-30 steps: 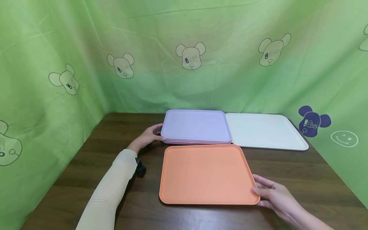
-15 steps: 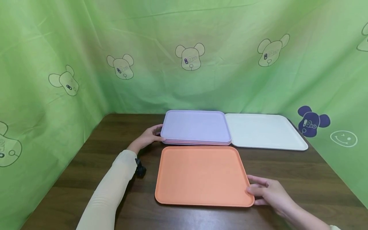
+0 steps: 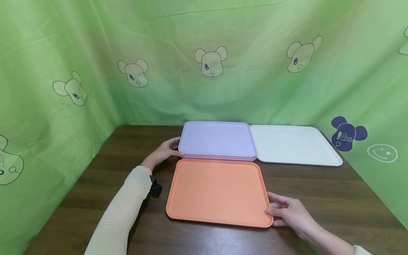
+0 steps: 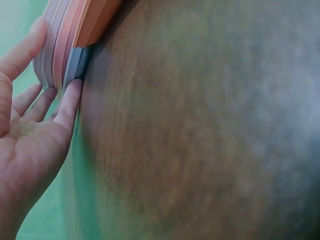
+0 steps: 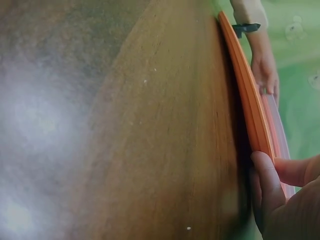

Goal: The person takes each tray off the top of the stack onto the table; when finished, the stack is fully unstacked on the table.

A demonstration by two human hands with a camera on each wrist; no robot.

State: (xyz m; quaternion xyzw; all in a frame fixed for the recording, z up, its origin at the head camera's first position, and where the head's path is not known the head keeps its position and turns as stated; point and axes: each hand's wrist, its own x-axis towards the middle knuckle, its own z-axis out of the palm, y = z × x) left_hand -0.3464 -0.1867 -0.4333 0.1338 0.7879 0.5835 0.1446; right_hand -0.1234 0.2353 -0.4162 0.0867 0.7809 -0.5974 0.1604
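Observation:
In the head view, a stack of trays (image 3: 220, 139) with a purple one on top lies at the back. My left hand (image 3: 164, 153) grips its left edge, thumb on the top rim. Layered purple, pink and blue rims of the stack (image 4: 55, 55) show in the left wrist view, the fingers against their side. My right hand (image 3: 291, 214) pinches an orange tray (image 3: 220, 191) near its front right corner, thumb above and fingers below. That tray lies flat just in front of the stack; in the right wrist view a dark shadow runs beneath its edge (image 5: 250, 100).
A larger white tray (image 3: 294, 145) lies right of the stack on the dark wooden table (image 3: 153, 230). Green cloth (image 3: 172, 99) with printed bear heads hangs behind and along both sides. A small black device (image 3: 155, 186) is on the left wrist.
My right hand has moved the orange tray to the left, turning it slightly, so it sits more in front of the stack. The left hand and the stack stay in place.

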